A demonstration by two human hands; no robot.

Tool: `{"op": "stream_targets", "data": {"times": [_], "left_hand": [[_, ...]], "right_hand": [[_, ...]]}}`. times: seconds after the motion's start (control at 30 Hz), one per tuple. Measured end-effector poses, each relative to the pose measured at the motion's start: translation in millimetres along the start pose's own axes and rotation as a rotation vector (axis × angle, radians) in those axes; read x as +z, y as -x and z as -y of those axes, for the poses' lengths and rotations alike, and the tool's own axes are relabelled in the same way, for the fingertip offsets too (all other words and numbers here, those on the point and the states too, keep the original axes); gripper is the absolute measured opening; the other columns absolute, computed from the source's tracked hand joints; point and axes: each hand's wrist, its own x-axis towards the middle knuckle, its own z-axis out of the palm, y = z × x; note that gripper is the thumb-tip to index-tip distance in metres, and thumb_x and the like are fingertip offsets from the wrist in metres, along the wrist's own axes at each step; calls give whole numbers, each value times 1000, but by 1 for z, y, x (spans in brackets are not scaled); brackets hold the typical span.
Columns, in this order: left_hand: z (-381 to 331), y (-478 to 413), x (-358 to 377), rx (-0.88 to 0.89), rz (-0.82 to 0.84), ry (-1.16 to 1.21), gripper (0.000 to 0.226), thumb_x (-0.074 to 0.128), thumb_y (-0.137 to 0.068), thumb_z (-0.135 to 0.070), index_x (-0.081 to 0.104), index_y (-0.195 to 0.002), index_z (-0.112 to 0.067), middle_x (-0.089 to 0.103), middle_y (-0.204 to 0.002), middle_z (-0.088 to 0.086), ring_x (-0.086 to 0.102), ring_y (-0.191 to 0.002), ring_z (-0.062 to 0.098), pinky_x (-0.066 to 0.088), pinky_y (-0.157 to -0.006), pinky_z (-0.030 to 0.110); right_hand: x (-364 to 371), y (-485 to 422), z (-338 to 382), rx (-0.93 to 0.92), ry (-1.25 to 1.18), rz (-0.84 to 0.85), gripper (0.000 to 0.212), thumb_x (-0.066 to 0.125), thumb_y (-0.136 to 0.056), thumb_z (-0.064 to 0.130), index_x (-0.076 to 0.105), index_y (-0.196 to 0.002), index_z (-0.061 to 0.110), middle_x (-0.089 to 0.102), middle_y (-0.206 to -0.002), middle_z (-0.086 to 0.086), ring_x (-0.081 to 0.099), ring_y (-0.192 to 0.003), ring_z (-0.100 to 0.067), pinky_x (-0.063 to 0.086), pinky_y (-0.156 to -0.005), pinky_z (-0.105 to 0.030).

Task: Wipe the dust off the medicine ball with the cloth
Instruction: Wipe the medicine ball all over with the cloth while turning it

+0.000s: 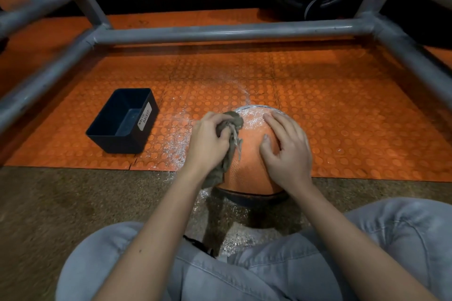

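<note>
An orange medicine ball (252, 154) sits on a dark ring base at the edge of the orange mat, right in front of my knees. White dust covers its far top part. My left hand (208, 142) grips a bunched grey-brown cloth (232, 127) against the ball's left upper side, and a tail of cloth hangs down past my wrist. On the ball's right side rests my right hand (286, 151), fingers spread and lying flat over the surface.
A dark bin labelled waste basket (122, 121) stands on the studded orange mat (342, 110) to the left. White dust lies on the mat beside the ball. Grey metal frame bars (232, 32) cross above and at both sides. Brown gritty floor lies near me.
</note>
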Motion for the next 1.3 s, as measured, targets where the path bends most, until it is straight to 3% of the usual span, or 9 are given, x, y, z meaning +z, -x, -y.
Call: {"op": "stream_targets", "data": {"times": [0.2,0.57,0.73,0.8,0.9,1.0,1.1,1.2,1.3], "left_hand": [[3,56,2,205,16,-82,14,60,-86,-9,70,-95,-13,58,-94,-11,47,-94,16,19,-86,-1],[3,-13,-3,75,8,-44,18,61,-87,-7,70,-102,-12,59,-102,-8,55,-103,21,40,-93,29],[1,41,-2,302,47,-69,16,64,-81,-6,70,-93,-15,55,-94,-16,47,-95,17,24,-86,4],[6,35,-4,289,53,-41,16,65,-82,-5,71,-94,-13,56,-94,-14,49,-95,18,26,-86,6],[8,3,-7,161,19,-9,17,64,-84,-3,71,-96,-13,57,-97,-10,53,-99,18,39,-91,26],[8,-21,-8,27,7,52,18,61,-87,-4,70,-101,-11,57,-98,-9,56,-99,14,42,-88,13],[8,-11,-4,101,14,9,19,62,-85,-3,70,-99,-14,58,-99,-12,54,-103,20,39,-96,25],[3,27,-2,274,30,-55,17,64,-83,-4,70,-95,-14,55,-95,-16,46,-98,19,24,-88,5],[3,33,-1,315,14,-54,16,63,-83,-5,71,-95,-12,55,-95,-16,44,-94,17,24,-82,4]], "right_hand": [[1,-4,1,-32,7,34,49,37,-87,37,61,-126,19,57,-133,2,45,-127,-21,33,-107,-40],[1,2,-1,-73,-13,12,46,42,-86,35,62,-124,19,57,-133,2,45,-126,-20,35,-107,-43],[0,-3,-2,-83,-24,49,47,40,-88,36,62,-126,19,56,-134,3,46,-127,-22,35,-106,-42],[1,-2,0,-92,-30,48,46,40,-89,36,62,-125,19,56,-134,3,46,-127,-22,35,-106,-42],[1,2,2,-120,-28,32,45,41,-89,36,63,-124,19,57,-134,2,46,-126,-21,36,-106,-45],[1,6,2,-148,-16,31,44,43,-88,34,63,-123,18,57,-134,1,48,-126,-22,36,-106,-46],[0,2,1,-123,-16,35,45,42,-87,33,63,-123,18,58,-133,0,49,-125,-23,38,-104,-47],[0,-1,-1,-93,-28,40,45,40,-89,34,63,-124,18,58,-133,1,47,-126,-21,38,-104,-46],[2,1,1,-109,-32,54,45,39,-91,35,62,-125,19,57,-134,1,46,-127,-21,38,-104,-50]]}}
